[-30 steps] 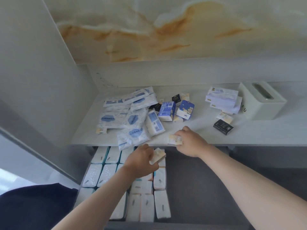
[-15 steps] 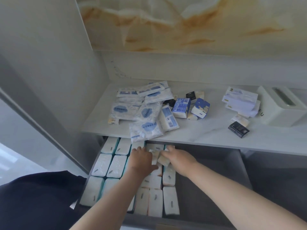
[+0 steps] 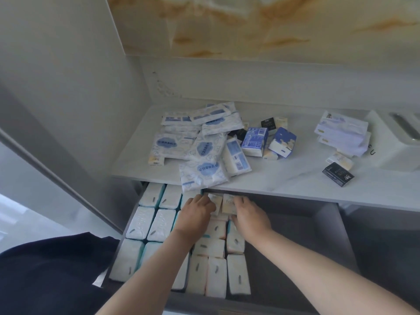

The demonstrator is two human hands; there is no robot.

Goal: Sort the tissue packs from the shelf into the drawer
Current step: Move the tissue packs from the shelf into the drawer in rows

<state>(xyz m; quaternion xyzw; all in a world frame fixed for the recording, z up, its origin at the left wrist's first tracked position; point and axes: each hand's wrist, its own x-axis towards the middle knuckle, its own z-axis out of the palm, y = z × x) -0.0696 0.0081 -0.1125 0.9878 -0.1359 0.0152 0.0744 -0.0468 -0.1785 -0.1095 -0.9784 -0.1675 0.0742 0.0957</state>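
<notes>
The open grey drawer [image 3: 318, 242] holds rows of white tissue packs [image 3: 156, 223] on its left side. At the drawer's back, just under the shelf edge, my left hand [image 3: 195, 212] holds a small cream pack [image 3: 216, 201] and my right hand [image 3: 250, 214] holds another small cream pack [image 3: 228, 203] beside it. The two packs stand upright and touch each other. On the white shelf [image 3: 284, 180] lies a heap of blue-and-white flat packs [image 3: 200, 155], with small blue packs [image 3: 254, 140] beside the heap.
A white tissue box [image 3: 397, 144] stands at the shelf's right, with stacked white packs [image 3: 341, 133] and a small black pack [image 3: 338, 174] next to it. One flat pack [image 3: 202, 176] overhangs the shelf's front edge above the drawer. A grey wall panel rises at the left.
Both hands came down from the shelf edge into the drawer, each carrying a small cream pack, and moved them to the drawer's back. The camera view tilted lower.
</notes>
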